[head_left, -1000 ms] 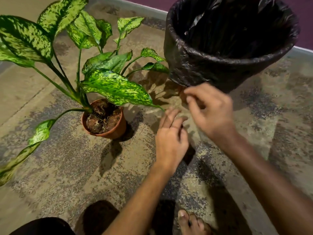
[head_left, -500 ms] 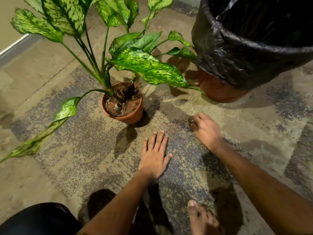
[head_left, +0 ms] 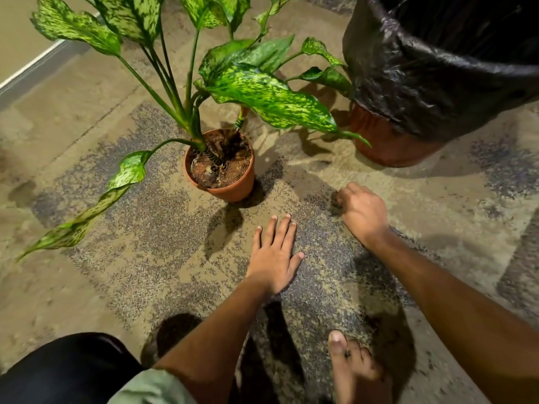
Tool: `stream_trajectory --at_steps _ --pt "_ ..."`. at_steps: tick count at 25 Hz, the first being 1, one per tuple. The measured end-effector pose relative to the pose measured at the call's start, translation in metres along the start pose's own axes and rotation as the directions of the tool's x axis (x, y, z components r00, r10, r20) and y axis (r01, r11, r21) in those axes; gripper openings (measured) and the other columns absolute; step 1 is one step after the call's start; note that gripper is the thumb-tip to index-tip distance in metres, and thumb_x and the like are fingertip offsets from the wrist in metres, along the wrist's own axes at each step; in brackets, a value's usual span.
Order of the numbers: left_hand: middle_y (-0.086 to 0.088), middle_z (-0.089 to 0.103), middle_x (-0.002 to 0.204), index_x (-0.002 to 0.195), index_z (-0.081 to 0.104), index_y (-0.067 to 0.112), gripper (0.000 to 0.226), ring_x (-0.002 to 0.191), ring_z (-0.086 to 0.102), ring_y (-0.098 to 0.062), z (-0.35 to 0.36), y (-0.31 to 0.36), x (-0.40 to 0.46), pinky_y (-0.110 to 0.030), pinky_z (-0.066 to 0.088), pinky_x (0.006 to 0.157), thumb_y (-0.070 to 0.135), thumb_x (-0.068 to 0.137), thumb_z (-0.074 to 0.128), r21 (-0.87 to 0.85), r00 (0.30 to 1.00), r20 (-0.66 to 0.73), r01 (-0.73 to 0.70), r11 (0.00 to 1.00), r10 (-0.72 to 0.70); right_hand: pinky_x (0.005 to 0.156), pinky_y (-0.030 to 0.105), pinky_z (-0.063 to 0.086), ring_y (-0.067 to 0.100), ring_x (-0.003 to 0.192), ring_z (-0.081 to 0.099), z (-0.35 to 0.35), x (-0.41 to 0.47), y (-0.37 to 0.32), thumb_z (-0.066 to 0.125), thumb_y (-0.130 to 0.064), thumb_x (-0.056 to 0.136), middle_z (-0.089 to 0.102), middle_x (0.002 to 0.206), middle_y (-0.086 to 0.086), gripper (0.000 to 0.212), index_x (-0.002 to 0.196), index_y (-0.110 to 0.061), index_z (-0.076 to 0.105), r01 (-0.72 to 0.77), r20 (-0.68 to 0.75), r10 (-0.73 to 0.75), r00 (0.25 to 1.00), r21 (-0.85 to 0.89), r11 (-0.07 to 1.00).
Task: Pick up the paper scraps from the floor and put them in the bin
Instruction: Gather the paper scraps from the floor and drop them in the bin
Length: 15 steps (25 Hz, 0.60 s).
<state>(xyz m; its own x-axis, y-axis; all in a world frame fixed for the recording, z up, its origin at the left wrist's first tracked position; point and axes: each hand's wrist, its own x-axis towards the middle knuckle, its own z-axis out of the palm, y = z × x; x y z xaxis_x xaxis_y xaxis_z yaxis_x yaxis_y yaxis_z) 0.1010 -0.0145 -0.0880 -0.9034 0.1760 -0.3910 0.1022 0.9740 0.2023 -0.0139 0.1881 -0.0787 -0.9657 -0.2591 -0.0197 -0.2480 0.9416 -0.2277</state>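
We are pressing our flat left hand (head_left: 275,258) on the carpet (head_left: 145,243) while our right hand (head_left: 361,211) is curling down, any scrap hidden, risking brushing the plant (head_left: 262,91) near the bin (head_left: 437,91).

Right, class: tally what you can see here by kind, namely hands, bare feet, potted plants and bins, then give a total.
Hands: 2, left hand flat on the carpet, right hand curled.
Bare feet: 1, foot.
Potted plants: 1, plant.
Bins: 1, bin with black liner.
Total: 5
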Motion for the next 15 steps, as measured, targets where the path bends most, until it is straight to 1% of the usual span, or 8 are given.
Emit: stream_trajectory --at_steps 3,6,8,9,11,12,13,15 --pt "0.001 -0.028 0.154 0.149 -0.017 0.021 0.067 0.141 -0.029 -0.023 -0.001 0.000 0.001 -0.045 -0.020 0.112 0.055 0.099 0.011 -0.003 1.000 0.018 0.001 1.000 -0.001 0.055 0.020 0.040 0.013 0.073 0.053 -0.028 -0.015 -0.031 0.055 -0.001 0.087 0.061 0.095 -0.002 0.019 0.098 -0.013 0.064 0.000 -0.009 0.002 1.000 0.184 0.983" --pt "0.001 -0.030 0.152 0.149 -0.017 0.020 0.067 0.140 -0.031 -0.023 -0.001 -0.001 0.002 -0.046 -0.019 0.112 0.055 0.099 0.010 -0.003 0.999 0.039 -0.007 1.000 0.007 0.066 0.019 0.039 0.008 0.079 0.051 -0.125 -0.001 -0.058 0.057 -0.013 0.094 0.055 0.092 -0.009 0.012 0.097 -0.017 0.068 0.069 -0.214 0.008 0.977 0.350 0.934" --pt "0.001 -0.032 0.150 0.149 -0.018 0.020 0.068 0.139 -0.032 -0.023 -0.002 -0.003 0.002 -0.047 -0.019 0.112 0.055 0.099 0.010 -0.012 0.998 0.060 -0.015 1.000 0.016 0.076 0.023 0.042 0.007 0.085 0.054 -0.187 -0.001 -0.062 0.057 -0.025 0.091 0.060 0.090 -0.010 0.014 0.094 -0.021 0.071 0.159 -0.443 0.028 0.896 0.380 0.911" --pt "0.001 -0.033 0.150 0.149 -0.018 0.020 0.068 0.139 -0.032 -0.023 -0.003 -0.003 0.002 -0.047 -0.019 0.112 0.055 0.099 0.011 -0.016 0.998 0.067 -0.019 1.000 0.020 0.080 0.027 0.045 0.008 0.087 0.057 -0.187 -0.019 -0.064 0.053 -0.036 0.090 0.063 0.090 -0.009 0.022 0.093 -0.024 0.071 0.098 -0.419 0.100 0.903 0.426 0.900" --pt "0.001 -0.033 0.150 0.149 -0.019 0.020 0.069 0.138 -0.033 -0.023 -0.004 -0.003 0.002 -0.048 -0.020 0.111 0.056 0.099 0.013 -0.018 0.997 0.073 -0.026 1.000 0.027 0.086 0.034 0.045 0.017 0.094 0.059 -0.130 -0.105 -0.074 0.027 -0.069 0.084 0.069 0.098 -0.003 0.059 0.094 -0.029 0.068 -0.291 0.003 0.326 0.946 0.459 0.840" --pt "0.001 -0.032 0.151 0.149 -0.018 0.020 0.070 0.137 -0.034 -0.023 -0.004 -0.003 0.002 -0.048 -0.021 0.111 0.056 0.098 0.014 -0.017 0.997 0.075 -0.029 0.999 0.030 0.091 0.036 0.042 0.020 0.101 0.057 -0.088 -0.149 -0.072 0.006 -0.084 0.074 0.069 0.106 0.000 0.084 0.099 -0.030 0.066 -0.495 0.141 0.476 0.868 0.304 0.814" --pt "0.001 -0.031 0.152 0.149 -0.018 0.020 0.070 0.137 -0.034 -0.023 -0.003 -0.004 0.003 -0.047 -0.022 0.109 0.056 0.098 0.015 -0.017 0.997 0.076 -0.031 0.999 0.033 0.095 0.036 0.038 0.021 0.108 0.055 -0.060 -0.180 -0.068 -0.012 -0.091 0.063 0.066 0.114 0.000 0.103 0.103 -0.033 0.063 -0.545 0.313 0.486 0.816 0.136 0.827" --pt "0.000 -0.028 0.154 0.149 -0.018 0.020 0.070 0.136 -0.034 -0.023 -0.003 -0.004 0.003 -0.047 -0.024 0.107 0.057 0.098 0.015 -0.016 0.997 0.071 -0.033 0.999 0.034 0.094 0.032 0.034 0.019 0.109 0.052 -0.006 -0.234 -0.078 -0.023 -0.089 0.060 0.064 0.115 -0.003 0.102 0.097 -0.035 0.056 -0.705 0.616 0.475 0.629 0.193 0.683"
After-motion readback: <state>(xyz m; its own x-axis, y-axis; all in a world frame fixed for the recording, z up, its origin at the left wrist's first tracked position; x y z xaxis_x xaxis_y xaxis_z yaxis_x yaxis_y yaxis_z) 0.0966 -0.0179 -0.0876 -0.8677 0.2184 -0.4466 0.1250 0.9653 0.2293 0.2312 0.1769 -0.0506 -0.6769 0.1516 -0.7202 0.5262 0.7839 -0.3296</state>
